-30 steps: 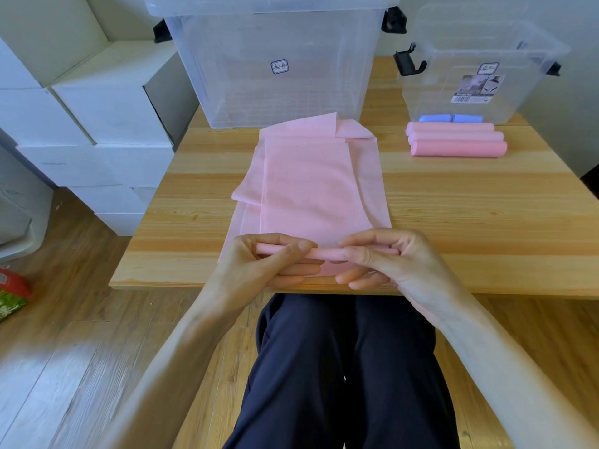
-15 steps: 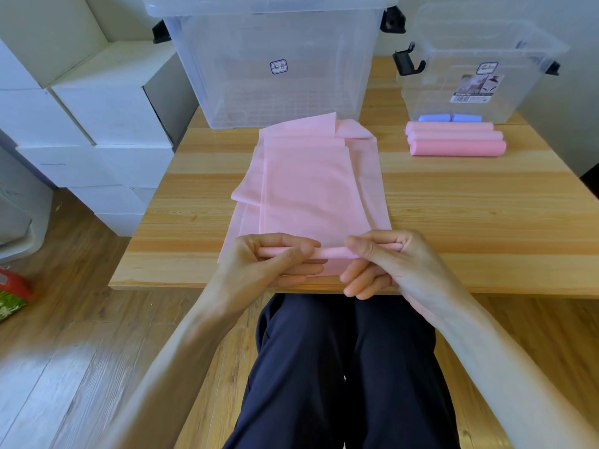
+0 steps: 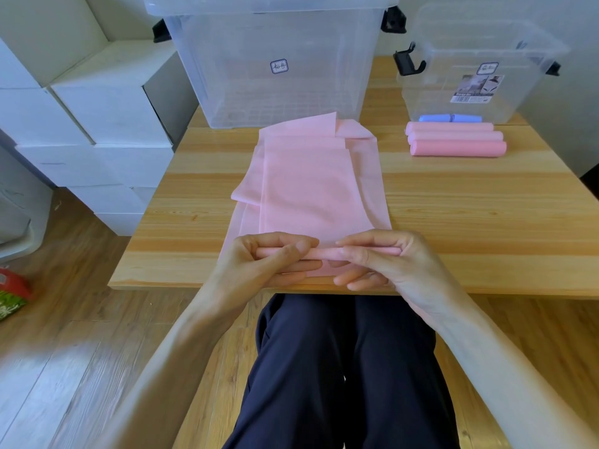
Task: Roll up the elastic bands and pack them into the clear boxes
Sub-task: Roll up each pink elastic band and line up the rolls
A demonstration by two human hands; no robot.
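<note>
A pink elastic band (image 3: pixel 308 183) lies flat in folded layers down the middle of the wooden table (image 3: pixel 486 215). Its near end is rolled into a thin tube (image 3: pixel 327 253) at the table's front edge. My left hand (image 3: pixel 259 264) pinches the tube's left part between thumb and fingers. My right hand (image 3: pixel 385 260) pinches the right part the same way. Three rolled pink bands (image 3: pixel 457 140) and a rolled blue one (image 3: pixel 450 118) lie at the back right, in front of the small clear box (image 3: pixel 479 69). A large lidded clear box (image 3: pixel 275 59) stands behind the flat band.
White cartons (image 3: pixel 97 118) are stacked left of the table. A red and green packet (image 3: pixel 13 296) lies on the wooden floor at the far left. My legs in dark trousers (image 3: pixel 340 367) are under the table's front edge.
Both hands keep their hold on the rolled end and have turned it slightly; my right fingers have shifted along the tube. The flat part of the band has barely moved.
</note>
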